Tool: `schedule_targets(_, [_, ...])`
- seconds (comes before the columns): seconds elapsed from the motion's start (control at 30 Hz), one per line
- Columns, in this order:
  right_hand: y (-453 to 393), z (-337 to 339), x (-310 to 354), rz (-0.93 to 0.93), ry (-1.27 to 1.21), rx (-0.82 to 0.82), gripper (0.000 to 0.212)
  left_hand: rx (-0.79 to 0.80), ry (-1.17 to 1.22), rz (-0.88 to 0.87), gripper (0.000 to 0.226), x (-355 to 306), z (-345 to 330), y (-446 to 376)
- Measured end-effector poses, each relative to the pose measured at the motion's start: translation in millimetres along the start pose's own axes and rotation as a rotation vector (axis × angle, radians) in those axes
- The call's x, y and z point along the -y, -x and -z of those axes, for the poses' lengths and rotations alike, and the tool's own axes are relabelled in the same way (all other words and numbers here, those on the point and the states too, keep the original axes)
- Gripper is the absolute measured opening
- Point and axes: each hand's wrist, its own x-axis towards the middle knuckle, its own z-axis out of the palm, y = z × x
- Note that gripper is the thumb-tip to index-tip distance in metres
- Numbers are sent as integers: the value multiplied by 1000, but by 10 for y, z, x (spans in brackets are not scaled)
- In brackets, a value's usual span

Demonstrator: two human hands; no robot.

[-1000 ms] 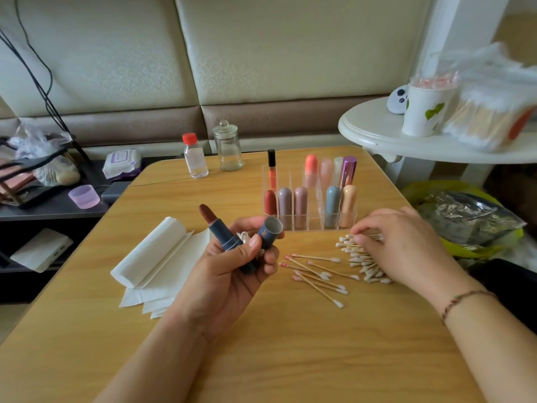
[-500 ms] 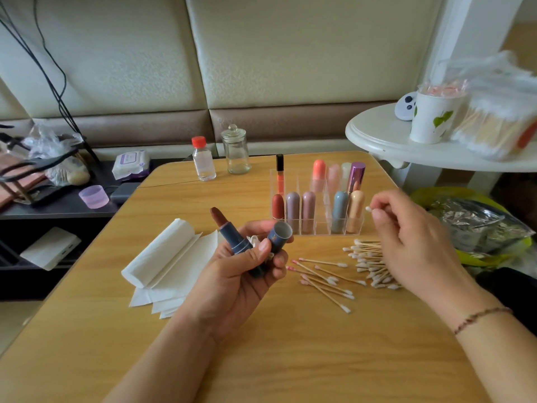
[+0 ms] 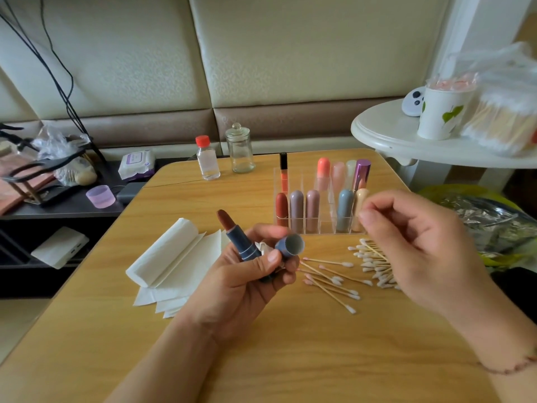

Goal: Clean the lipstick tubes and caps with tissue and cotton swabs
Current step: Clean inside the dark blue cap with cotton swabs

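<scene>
Blur obscured whatever the right hand [image 3: 418, 245] pinched, fingers curled. Left hand [image 3: 247, 283] gripped a blue lipstick tube [image 3: 239, 239], brown bullet exposed, and its open cap [image 3: 289, 245].

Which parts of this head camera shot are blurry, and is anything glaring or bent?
Head view: the right hand is motion-smeared, its fingertips soft; the left hand and blue lipstick tube are sharper; wide-angle bending curves the table edges; soft daylight, no harsh glare.

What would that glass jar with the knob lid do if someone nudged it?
The glass jar looks tall and narrow, so a high push would probably tip it. It appears empty, so likely light. Its knobbed lid seems merely set on and could fall off.
</scene>
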Motion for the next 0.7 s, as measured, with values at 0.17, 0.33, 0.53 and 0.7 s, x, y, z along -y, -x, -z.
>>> schedule_targets(0.17, [29,-37,297,112,-11,83,17,86,9,7,21,-2,-6,25])
schedule_targets(0.33, [60,-78,393,165,217,103,24,112,54,17,19,-2,-16,25])
schedule_targets(0.53, [78,-92,443,184,158,76,29,135,109,27,20,9,-12,21])
schedule_targets(0.7, [86,-126,503,188,125,-49,26,156,69,30,21,16,-21,17])
